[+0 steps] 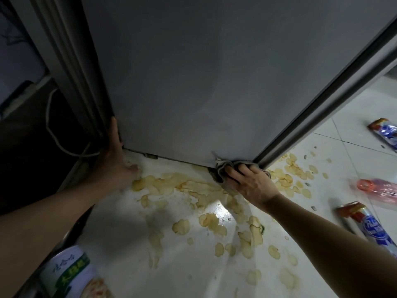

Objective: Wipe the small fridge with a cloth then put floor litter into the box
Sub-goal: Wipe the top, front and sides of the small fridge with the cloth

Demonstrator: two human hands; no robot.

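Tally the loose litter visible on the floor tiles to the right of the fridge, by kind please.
Blue and red snack wrappers: 2, one at the top right, one lower down
Pink plastic bottles: 1
Total: 3

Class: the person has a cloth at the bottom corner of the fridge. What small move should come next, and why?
Probably slide the cloth leftward along the fridge's bottom edge. The right hand holds it at the lower right corner, while the left hand rests at the lower left corner, so the edge between them seems left to wipe.
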